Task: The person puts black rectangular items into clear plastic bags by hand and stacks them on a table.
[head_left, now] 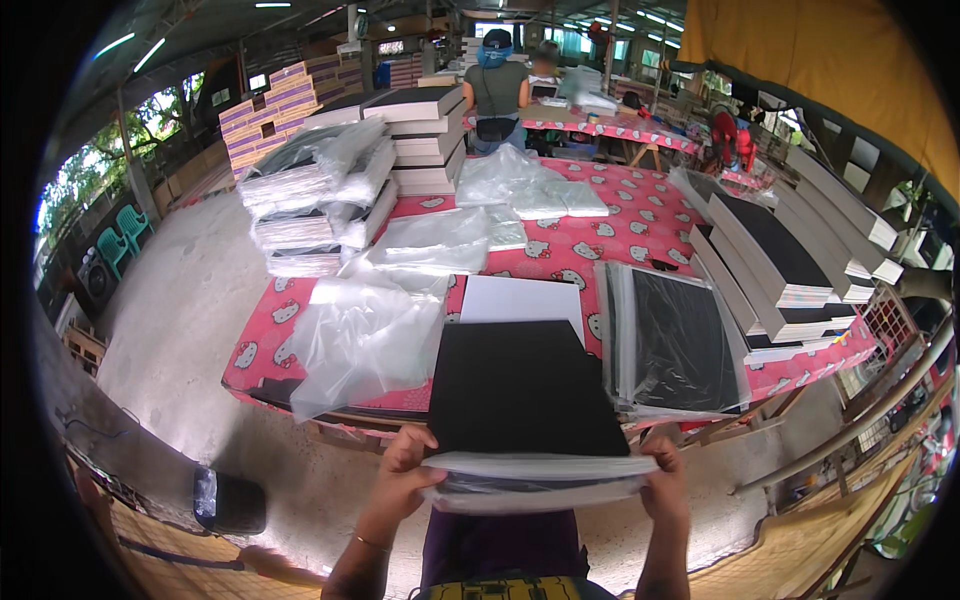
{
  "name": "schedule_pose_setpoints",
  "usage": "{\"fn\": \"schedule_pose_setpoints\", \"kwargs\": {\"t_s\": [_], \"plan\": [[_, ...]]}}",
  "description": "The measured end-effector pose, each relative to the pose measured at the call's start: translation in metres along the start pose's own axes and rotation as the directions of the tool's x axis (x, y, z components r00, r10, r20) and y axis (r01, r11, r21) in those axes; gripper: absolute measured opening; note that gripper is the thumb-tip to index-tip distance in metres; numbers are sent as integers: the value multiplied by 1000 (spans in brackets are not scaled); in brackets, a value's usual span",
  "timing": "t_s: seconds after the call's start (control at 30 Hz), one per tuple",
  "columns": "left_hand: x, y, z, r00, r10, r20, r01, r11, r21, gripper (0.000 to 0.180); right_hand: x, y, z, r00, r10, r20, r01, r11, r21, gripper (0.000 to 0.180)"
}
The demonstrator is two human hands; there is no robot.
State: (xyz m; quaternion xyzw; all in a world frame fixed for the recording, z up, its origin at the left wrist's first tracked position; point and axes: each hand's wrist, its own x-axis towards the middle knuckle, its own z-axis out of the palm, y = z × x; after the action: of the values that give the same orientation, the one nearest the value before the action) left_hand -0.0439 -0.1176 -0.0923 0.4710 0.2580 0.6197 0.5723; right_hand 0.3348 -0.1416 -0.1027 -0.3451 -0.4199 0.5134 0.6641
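Observation:
A flat black sheet or board (520, 385) lies in front of me, its far end over the table's near edge. Clear plastic (540, 475) is bunched in a band across its near end; how far it wraps the board, I cannot tell. At the band's left end my left hand (405, 468) is closed, thumb on top, gripping the plastic. My right hand (664, 478) pinches the opposite end. Just beyond the black board lies a white sheet (525, 298). Loose clear plastic bags (370, 335) lie to the left, and plastic-wrapped black sheets (680, 335) to the right.
A pink patterned cloth (640, 215) covers the table. Wrapped stacks (310, 200) stand at the far left, beside black-topped stacks (425, 135). More black-topped stacks (775, 250) line the right side. Another person (496, 95) is farther back. A dark bin (230, 500) stands on the floor.

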Motion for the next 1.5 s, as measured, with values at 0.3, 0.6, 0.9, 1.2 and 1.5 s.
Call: {"fn": "schedule_pose_setpoints", "kwargs": {"t_s": [0.3, 0.6, 0.9, 1.2, 1.5], "plan": [[99, 99, 66, 992, 92, -90, -129, 757, -641, 49, 96, -110, 119, 990, -141, -6, 132, 912, 387, 35], [113, -75, -83, 892, -388, -233, 338, 913, -229, 31, 132, 76, 10, 951, 294, -94, -289, 955, 61, 28], [151, -16, 17, 990, 133, -55, -103, 920, 378, 35, 138, 48, 54, 973, -229, -22, 200, 893, -404, 27], [162, 1, 96, 952, 207, -225, -174, 972, 159, 31, 109, 15, 91, 946, -146, -291, 274, 838, 472, 39], [69, -74, 94, 918, -314, 243, 206, 900, 385, 22, 144, 9, 13, 681, -229, -695, 513, 827, 230, 43]]}}
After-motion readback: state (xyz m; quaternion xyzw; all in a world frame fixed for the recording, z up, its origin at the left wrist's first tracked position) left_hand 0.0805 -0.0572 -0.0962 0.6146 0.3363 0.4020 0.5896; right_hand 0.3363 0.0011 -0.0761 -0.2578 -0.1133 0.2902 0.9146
